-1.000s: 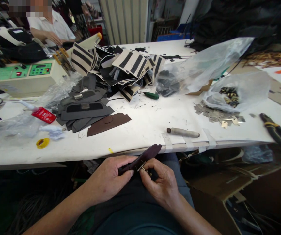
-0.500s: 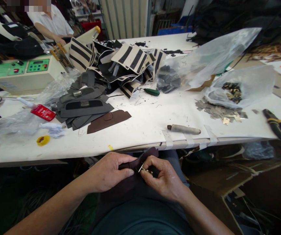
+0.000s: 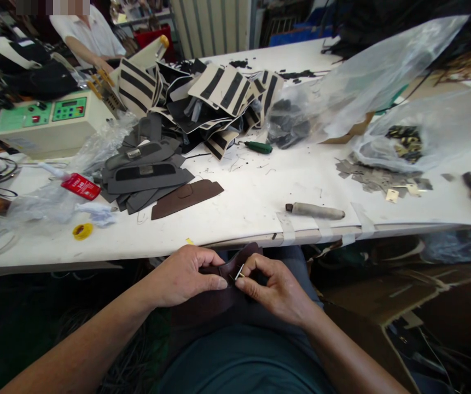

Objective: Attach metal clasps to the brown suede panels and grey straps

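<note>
Over my lap, below the table edge, my left hand (image 3: 184, 279) pinches a dark brown leather piece (image 3: 248, 253) between thumb and fingers. My right hand (image 3: 274, 287) is closed on a small gold-coloured metal clasp part (image 3: 239, 272), held between thumb and index finger against the leather. How the metal part meets the leather is too small to make out. On the table ahead lies a flat brown leather piece (image 3: 188, 198), beside a stack of dark grey pieces (image 3: 145, 178).
A wrapped rod (image 3: 316, 211) lies near the table edge (image 3: 251, 241). Behind are a green-handled tool (image 3: 259, 147), metal plates (image 3: 377, 179), a plastic bag of metal parts (image 3: 436, 145) and striped pieces (image 3: 219, 90). A red bottle (image 3: 81, 186) and yellow tape (image 3: 82, 231) lie left. Another person (image 3: 89, 38) sits beyond.
The view has shifted slightly. My right fingers have moved their grip on the metal part, which is still held close to the leather. My left hand keeps its hold.
</note>
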`<state>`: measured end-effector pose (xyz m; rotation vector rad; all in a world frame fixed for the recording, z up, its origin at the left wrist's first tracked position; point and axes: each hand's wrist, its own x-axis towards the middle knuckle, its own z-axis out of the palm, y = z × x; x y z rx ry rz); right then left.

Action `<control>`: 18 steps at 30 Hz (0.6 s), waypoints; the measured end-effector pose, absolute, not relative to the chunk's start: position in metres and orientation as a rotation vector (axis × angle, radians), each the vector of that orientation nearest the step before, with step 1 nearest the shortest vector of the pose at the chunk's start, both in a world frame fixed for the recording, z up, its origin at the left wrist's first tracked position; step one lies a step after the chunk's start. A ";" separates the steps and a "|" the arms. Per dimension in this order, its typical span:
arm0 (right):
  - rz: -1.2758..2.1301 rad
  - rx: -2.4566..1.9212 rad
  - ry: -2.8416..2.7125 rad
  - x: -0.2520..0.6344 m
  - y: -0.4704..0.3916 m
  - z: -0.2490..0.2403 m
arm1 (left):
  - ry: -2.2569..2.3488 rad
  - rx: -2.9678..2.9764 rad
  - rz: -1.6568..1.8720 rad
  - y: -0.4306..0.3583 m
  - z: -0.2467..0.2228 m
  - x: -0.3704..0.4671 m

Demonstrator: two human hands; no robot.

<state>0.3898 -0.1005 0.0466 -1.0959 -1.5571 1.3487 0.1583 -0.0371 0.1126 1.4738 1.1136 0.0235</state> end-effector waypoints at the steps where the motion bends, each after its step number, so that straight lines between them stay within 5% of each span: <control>1: 1.353 -1.095 -1.566 0.391 -0.101 0.047 | 1.119 1.499 0.013 -0.037 0.114 0.160; 18: 1.317 -1.234 -1.642 0.391 -0.101 0.049 | 1.104 1.706 0.040 -0.040 0.110 0.173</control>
